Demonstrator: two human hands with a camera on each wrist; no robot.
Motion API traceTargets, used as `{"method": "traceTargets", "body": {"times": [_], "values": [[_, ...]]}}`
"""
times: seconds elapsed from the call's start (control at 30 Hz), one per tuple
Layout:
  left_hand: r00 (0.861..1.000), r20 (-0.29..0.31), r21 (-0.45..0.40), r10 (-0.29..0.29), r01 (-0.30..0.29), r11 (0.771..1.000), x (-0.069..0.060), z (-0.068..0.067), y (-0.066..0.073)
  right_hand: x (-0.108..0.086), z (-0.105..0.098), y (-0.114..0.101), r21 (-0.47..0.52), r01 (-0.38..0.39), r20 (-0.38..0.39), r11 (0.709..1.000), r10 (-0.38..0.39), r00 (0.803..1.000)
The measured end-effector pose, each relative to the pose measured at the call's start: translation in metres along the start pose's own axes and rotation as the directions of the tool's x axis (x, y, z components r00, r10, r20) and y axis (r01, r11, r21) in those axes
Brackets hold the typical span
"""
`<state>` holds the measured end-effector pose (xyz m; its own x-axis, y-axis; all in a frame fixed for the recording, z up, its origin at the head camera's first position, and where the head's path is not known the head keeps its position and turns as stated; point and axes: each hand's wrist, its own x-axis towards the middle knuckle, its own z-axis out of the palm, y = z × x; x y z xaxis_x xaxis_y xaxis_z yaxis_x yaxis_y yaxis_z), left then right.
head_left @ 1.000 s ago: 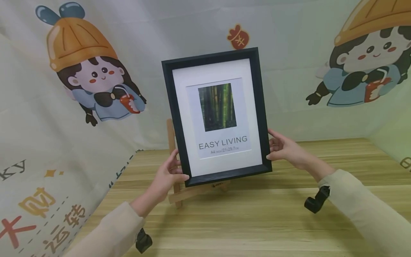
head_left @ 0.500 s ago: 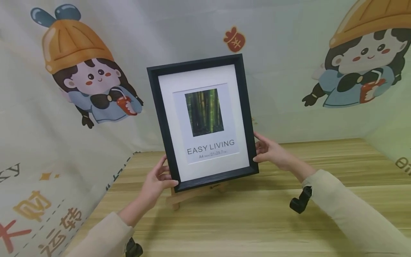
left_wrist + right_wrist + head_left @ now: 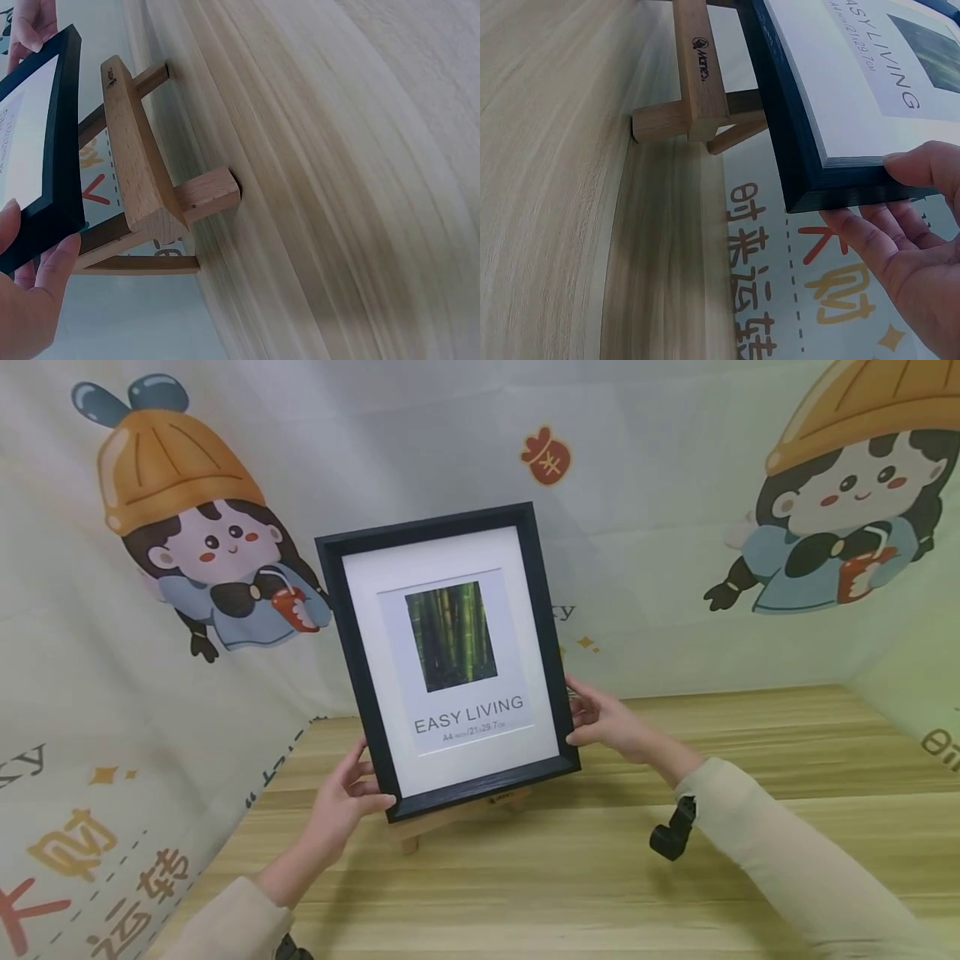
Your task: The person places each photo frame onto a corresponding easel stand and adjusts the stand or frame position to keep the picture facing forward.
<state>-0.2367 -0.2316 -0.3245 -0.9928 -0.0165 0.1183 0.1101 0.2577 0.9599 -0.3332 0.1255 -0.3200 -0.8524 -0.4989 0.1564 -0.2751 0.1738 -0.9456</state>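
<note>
A black picture frame (image 3: 480, 791) with a bamboo picture and the words EASY LIVING is held tilted in front of a wooden easel (image 3: 450, 817). My left hand (image 3: 339, 806) grips its lower left corner, thumb on the front and fingers behind. On the lower right side my right hand (image 3: 611, 727) pinches the frame in the same way. In the left wrist view a gap shows between the frame (image 3: 64, 172) and the easel's ledge (image 3: 135, 150). The easel's upper part is hidden behind the frame in the head view.
The easel stands on a wood-grain table (image 3: 675, 877). Behind the table hangs a pale cloth (image 3: 637, 527) printed with cartoon figures, and it also covers the left side. Black devices (image 3: 672, 831) are strapped at both wrists.
Both hands have moved the frame left and slightly down in the head view, so that it covers the easel's left upright. The grips on it are unchanged.
</note>
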Motion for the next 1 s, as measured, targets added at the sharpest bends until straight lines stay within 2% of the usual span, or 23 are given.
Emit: {"method": "traceTargets", "body": {"times": [0.3,1.0], "values": [[0.999,-0.033,-0.001,-0.020,0.020,1.000,-0.004,-0.005,-0.002,0.005,0.007,0.000,-0.005,0.009,-0.002,1.000,-0.009,1.000],[0.999,-0.050,0.029,-0.008,0.010,1.000,-0.010,-0.017,-0.005,0.016,0.022,-0.001,-0.006,0.030,0.019,1.000,-0.029,0.999]]}}
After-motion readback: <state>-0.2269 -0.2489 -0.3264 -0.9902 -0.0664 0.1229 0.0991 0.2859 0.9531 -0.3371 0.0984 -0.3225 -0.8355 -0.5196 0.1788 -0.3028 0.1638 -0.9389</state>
